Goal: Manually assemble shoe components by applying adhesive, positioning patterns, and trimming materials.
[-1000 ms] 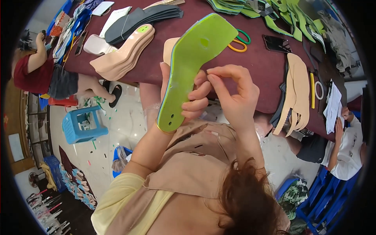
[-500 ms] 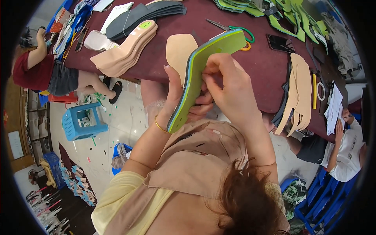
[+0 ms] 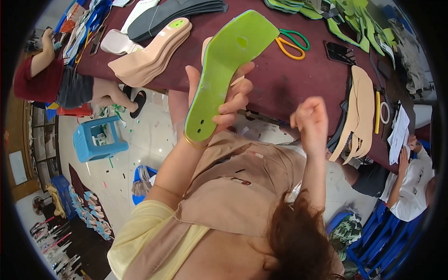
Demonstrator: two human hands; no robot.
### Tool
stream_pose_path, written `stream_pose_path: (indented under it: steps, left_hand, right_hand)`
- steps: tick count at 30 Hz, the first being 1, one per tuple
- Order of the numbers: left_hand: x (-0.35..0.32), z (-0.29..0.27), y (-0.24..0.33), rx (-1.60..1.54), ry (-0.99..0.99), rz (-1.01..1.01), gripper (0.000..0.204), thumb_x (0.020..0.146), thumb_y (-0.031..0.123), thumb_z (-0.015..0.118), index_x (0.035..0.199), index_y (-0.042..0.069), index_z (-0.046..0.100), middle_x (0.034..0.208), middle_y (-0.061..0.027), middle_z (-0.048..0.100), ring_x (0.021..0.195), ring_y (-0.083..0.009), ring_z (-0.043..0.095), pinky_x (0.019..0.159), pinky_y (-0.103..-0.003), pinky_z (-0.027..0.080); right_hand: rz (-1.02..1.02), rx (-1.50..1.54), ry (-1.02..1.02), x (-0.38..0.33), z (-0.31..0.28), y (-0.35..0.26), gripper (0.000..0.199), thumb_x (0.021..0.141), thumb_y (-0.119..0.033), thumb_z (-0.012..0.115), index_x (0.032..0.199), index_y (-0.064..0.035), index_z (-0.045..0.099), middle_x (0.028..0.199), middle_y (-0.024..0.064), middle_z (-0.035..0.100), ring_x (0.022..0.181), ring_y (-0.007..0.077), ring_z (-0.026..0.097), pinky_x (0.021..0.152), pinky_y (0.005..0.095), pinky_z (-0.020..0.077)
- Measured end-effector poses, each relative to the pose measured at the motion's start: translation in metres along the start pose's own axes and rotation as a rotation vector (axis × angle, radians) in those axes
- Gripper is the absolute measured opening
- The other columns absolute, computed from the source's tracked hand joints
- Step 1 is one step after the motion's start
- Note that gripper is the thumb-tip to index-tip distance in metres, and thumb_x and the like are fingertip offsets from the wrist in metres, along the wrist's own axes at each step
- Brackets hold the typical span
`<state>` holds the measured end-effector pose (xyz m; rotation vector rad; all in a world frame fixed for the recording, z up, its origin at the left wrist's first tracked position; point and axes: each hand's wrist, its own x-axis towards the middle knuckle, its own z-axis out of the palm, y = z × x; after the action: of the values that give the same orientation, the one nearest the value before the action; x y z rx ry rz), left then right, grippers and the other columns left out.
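My left hand [image 3: 228,98] grips a lime-green shoe insole [image 3: 228,65] with a blue edge, held flat side up over the near edge of the dark red table [image 3: 280,88]. Its narrow heel end points toward me and shows two small holes. My right hand [image 3: 310,122] hangs to the right of the insole, apart from it, fingers curled closed; nothing shows in it. A beige insole [image 3: 205,44] lies on the table partly hidden behind the green one.
Green and yellow handled scissors [image 3: 291,42], a stack of beige soles [image 3: 151,56], dark grey insoles [image 3: 177,11], beige insoles [image 3: 359,112] and green pieces [image 3: 345,18] lie on the table. A blue plastic stool [image 3: 100,137] stands on the floor. Other people sit left [image 3: 46,79] and right [image 3: 410,182].
My right hand let go of the green insole and drew back to the right. My left hand turned the insole so its flat green face shows again.
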<state>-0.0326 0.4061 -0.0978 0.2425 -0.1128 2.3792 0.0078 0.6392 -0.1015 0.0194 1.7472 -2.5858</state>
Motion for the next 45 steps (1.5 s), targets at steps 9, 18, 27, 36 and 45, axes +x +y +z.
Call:
stream_pose_path:
  steps: [9, 18, 27, 36, 45]
  left_hand:
    - [0.008, -0.010, 0.006, -0.071, -0.144, 0.039, 0.098, 0.080, 0.065, 0.052, 0.144, 0.002, 0.014, 0.127, -0.0174, 0.039, 0.074, -0.0157, 0.036, 0.047, -0.021, 0.038]
    - [0.010, -0.001, -0.002, 0.053, -0.028, 0.082, 0.096, 0.079, 0.071, 0.045, 0.142, 0.002, 0.021, 0.126, -0.0160, 0.044, 0.073, -0.0149, 0.038, 0.047, -0.021, 0.040]
    - [0.017, 0.006, -0.024, 0.341, 0.240, 0.294, 0.095, 0.081, 0.070, 0.043, 0.141, -0.001, 0.022, 0.119, -0.0171, 0.042, 0.072, -0.0120, 0.032, 0.050, -0.019, 0.034]
    - [0.021, 0.004, 0.002, 0.289, 0.179, 0.229, 0.078, 0.085, 0.068, 0.037, 0.133, 0.006, 0.037, 0.112, -0.0107, 0.049, 0.068, -0.0098, 0.033, 0.043, -0.016, 0.029]
    - [0.007, -0.007, -0.058, 1.887, 0.327, 0.475, 0.049, 0.094, 0.025, 0.047, 0.132, -0.003, 0.032, 0.118, -0.0154, 0.046, 0.105, -0.0226, 0.048, 0.091, -0.032, 0.039]
  right_hand:
    - [-0.220, -1.122, 0.019, -0.048, -0.052, 0.051, 0.009, 0.076, 0.006, 0.062, 0.084, 0.0024, 0.065, 0.073, 0.0101, 0.055, 0.058, 0.0171, 0.052, 0.054, 0.0290, 0.0431]
    - [-0.151, -0.914, 0.085, -0.032, 0.010, 0.014, 0.012, 0.077, -0.005, 0.068, 0.088, -0.0027, 0.067, 0.074, 0.0073, 0.057, 0.065, 0.0169, 0.057, 0.060, 0.0272, 0.0458]
    - [-0.726, -1.169, -0.139, -0.015, 0.101, -0.007, 0.024, 0.074, -0.020, 0.070, 0.097, -0.0107, 0.069, 0.077, 0.0011, 0.045, 0.075, 0.0198, 0.040, 0.070, 0.0340, 0.0300]
    - [0.077, -0.462, -0.165, -0.065, 0.023, 0.002, 0.018, 0.082, 0.002, 0.061, 0.099, 0.0006, 0.067, 0.098, 0.0052, 0.057, 0.091, 0.0141, 0.057, 0.067, 0.0244, 0.0501]
    - [0.041, 0.131, 0.031, -0.032, 0.028, 0.022, 0.032, 0.088, -0.009, 0.062, 0.116, 0.0028, 0.053, 0.107, 0.0049, 0.060, 0.100, 0.0119, 0.056, 0.089, 0.0262, 0.0415]
